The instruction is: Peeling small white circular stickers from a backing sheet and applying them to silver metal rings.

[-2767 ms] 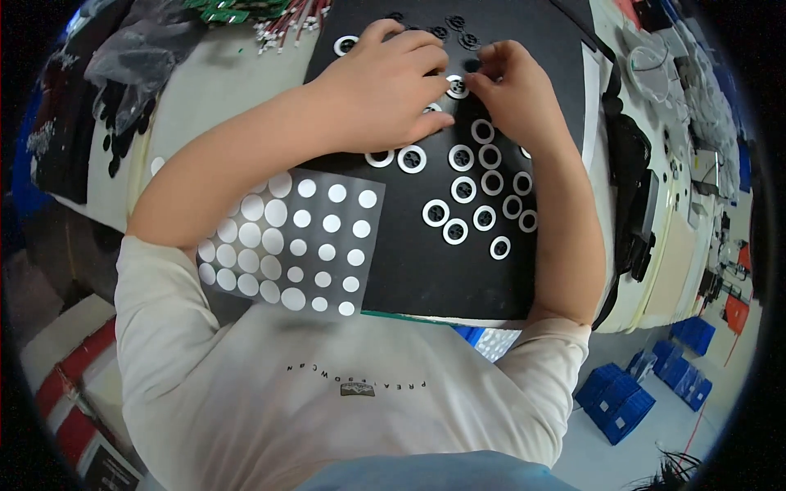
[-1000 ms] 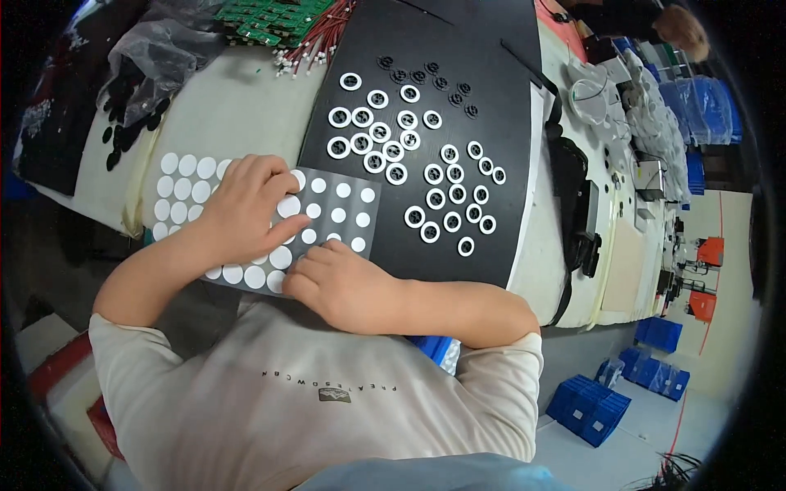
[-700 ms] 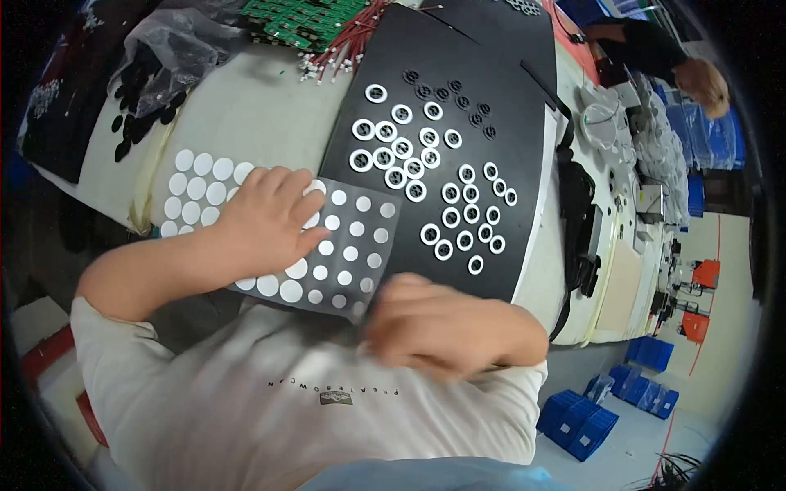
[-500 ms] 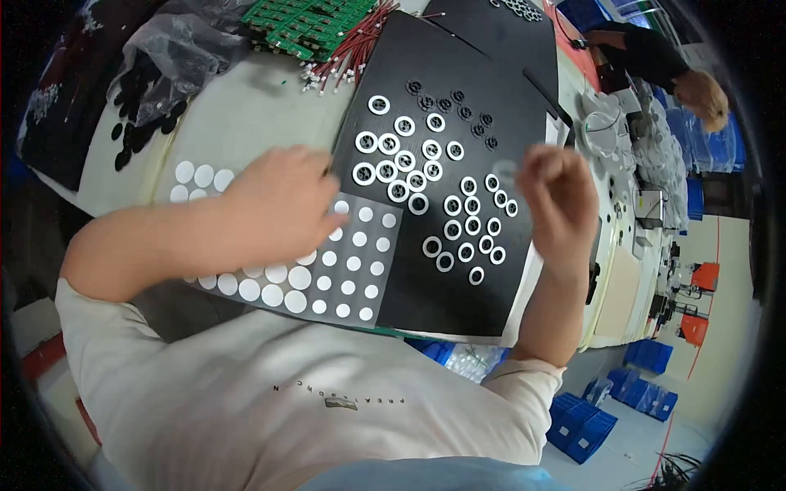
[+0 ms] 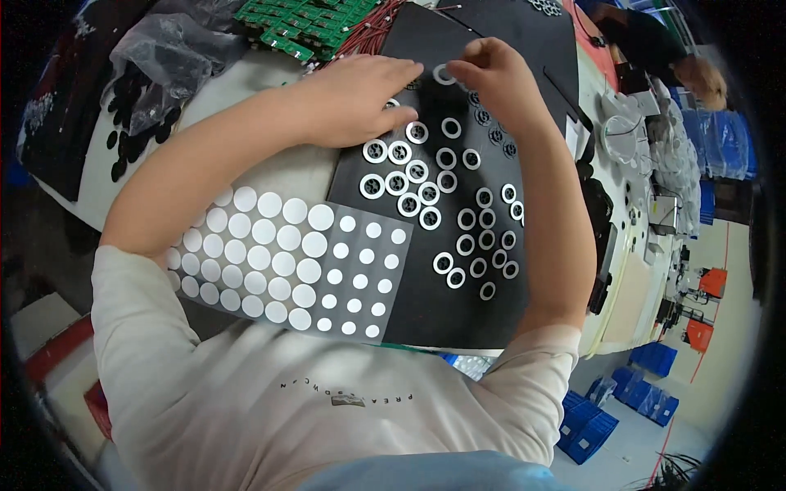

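At the far side of the black board (image 5: 409, 303), my right hand (image 5: 498, 80) pinches a thin white ring (image 5: 444, 74) at its edge. Facing it, my left hand (image 5: 352, 100) has thumb and fingers spread apart, with nothing visible between them. A bare black disc (image 5: 413, 84) lies by its fingertips, and a ringed disc beneath the hand is partly covered. Several black discs with white rings (image 5: 416, 171) are scattered across the board. More bare black discs (image 5: 495, 136) lie beside my right wrist. Near my body is a clear sheet with white round stickers (image 5: 259, 258).
Green circuit boards (image 5: 303, 24) and red wires (image 5: 372, 33) are piled at the back. A clear plastic bag (image 5: 168, 61) and loose black pieces (image 5: 127, 123) lie at far left. To the right, another person (image 5: 655, 49) is beside a table with white parts (image 5: 655, 159).
Both hands have moved to the far side of the board, the left away from the sticker sheet. The right has swung inward with the ring. The view has shifted slightly.
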A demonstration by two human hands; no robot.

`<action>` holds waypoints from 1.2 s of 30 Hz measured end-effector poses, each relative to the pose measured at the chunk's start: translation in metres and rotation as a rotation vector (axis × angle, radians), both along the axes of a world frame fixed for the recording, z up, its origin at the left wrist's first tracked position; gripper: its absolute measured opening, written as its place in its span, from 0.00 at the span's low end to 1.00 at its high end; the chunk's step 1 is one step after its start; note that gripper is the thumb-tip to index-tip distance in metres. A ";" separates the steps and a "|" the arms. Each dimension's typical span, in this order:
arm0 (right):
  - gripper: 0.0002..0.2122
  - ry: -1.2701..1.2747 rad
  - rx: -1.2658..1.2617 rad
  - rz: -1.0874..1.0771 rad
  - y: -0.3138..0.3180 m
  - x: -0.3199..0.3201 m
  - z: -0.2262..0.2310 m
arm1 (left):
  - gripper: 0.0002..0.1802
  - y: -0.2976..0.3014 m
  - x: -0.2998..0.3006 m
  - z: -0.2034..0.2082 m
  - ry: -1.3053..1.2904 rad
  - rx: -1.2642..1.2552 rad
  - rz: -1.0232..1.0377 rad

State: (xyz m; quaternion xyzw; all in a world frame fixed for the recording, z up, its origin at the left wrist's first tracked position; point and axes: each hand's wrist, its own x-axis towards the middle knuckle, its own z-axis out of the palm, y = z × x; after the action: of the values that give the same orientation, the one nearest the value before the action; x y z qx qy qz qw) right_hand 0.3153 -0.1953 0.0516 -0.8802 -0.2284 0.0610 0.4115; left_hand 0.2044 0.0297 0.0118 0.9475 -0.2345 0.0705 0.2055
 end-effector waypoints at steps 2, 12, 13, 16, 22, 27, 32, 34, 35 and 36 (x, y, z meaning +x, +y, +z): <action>0.09 0.185 -0.040 0.060 0.012 0.007 -0.006 | 0.31 0.007 -0.003 -0.004 0.035 -0.167 0.014; 0.06 0.268 -0.077 0.023 0.040 0.007 -0.019 | 0.25 0.019 -0.002 -0.022 -0.185 -0.126 -0.003; 0.06 0.274 -0.077 0.020 0.041 0.009 -0.023 | 0.25 0.018 -0.002 -0.022 -0.176 -0.140 0.012; 0.15 0.143 -0.179 0.066 0.040 0.013 -0.034 | 0.25 0.014 -0.001 -0.025 -0.229 -0.165 0.017; 0.11 0.136 -0.171 0.007 0.052 -0.005 -0.007 | 0.22 0.011 0.001 -0.025 -0.315 -0.085 0.034; 0.11 0.309 -0.121 -0.008 0.044 -0.001 0.000 | 0.25 0.008 -0.002 -0.014 -0.217 -0.031 0.003; 0.10 0.076 -0.213 0.079 0.042 0.005 -0.018 | 0.25 0.005 -0.004 -0.013 -0.232 -0.018 0.008; 0.10 0.062 -0.220 0.084 0.046 0.008 -0.022 | 0.26 0.006 -0.005 -0.014 -0.240 -0.002 0.021; 0.10 -0.055 -0.363 0.092 0.049 0.009 -0.023 | 0.26 0.008 -0.002 -0.017 -0.225 0.002 0.023; 0.10 -0.167 -0.497 0.109 0.054 0.005 -0.023 | 0.23 0.011 0.001 -0.019 -0.287 -0.021 0.013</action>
State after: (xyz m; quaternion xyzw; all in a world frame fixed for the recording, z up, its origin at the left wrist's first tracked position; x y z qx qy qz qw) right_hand 0.3204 -0.1411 0.0289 -0.9426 -0.2866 0.0646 0.1587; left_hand 0.2053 0.0403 -0.0077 0.9271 -0.2544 0.2091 0.1792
